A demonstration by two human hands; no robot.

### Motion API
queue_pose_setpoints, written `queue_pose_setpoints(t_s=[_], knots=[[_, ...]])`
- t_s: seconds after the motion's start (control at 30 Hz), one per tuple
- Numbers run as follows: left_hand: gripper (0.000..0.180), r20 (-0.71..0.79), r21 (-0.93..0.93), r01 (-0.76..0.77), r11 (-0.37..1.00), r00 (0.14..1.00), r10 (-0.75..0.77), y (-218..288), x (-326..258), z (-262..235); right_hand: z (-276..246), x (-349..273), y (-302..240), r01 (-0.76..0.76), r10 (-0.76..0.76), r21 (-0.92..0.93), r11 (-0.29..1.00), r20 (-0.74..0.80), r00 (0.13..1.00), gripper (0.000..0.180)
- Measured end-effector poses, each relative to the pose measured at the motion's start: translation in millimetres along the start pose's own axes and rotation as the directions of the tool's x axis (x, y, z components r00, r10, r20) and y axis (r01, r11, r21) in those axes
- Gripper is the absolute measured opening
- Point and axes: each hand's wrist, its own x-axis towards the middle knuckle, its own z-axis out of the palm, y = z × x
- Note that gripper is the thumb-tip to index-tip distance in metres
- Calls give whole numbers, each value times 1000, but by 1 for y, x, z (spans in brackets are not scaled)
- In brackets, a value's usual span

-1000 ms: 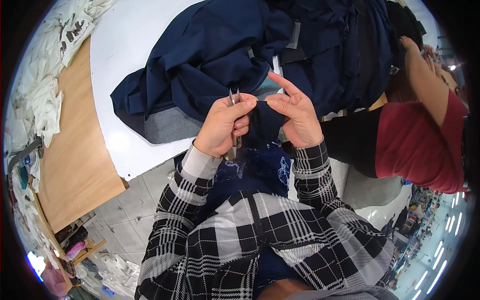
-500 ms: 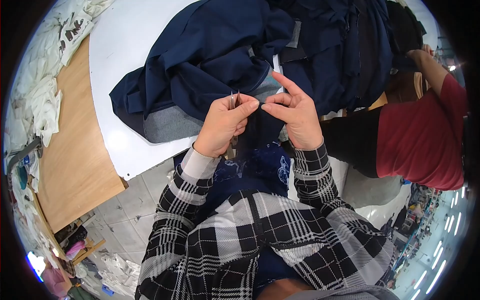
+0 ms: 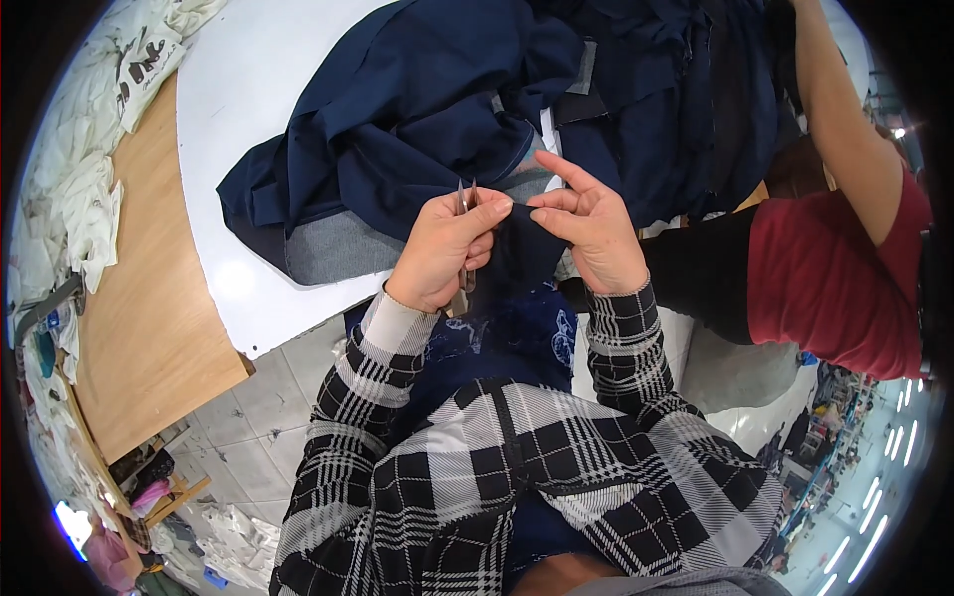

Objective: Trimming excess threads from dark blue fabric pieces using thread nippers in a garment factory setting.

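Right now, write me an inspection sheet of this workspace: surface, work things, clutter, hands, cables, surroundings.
Surface: white table, with a wooden board along its left side.
Work things: dark blue cloth bunched on the table; metal snips, blade tips apart.
Clutter: white cloth heaped at the far left.
Hands: left hand holds the snips and a dark cloth edge; right hand pinches that edge too, index finger extended.
Cables: nothing seen.
Surroundings: co-worker in a red shirt at right; tiled floor below.
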Motion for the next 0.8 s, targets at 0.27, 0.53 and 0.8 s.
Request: queue_pose_setpoints(t_s=[0.27,0.53,0.8], knots=[[23,-156,203,-154,967,970,187,8,-6,5,-10,6,2,26,-17,114,993,-81,997,56],[30,94,776,-413,477,824,559,-5,2,7,-15,7,-2,67,-50,166,984,-102,993,56],[17,-27,410,-115,905,990,138,48,2,0,-16,10,-12,165,-161,29,986,-120,980,58]])
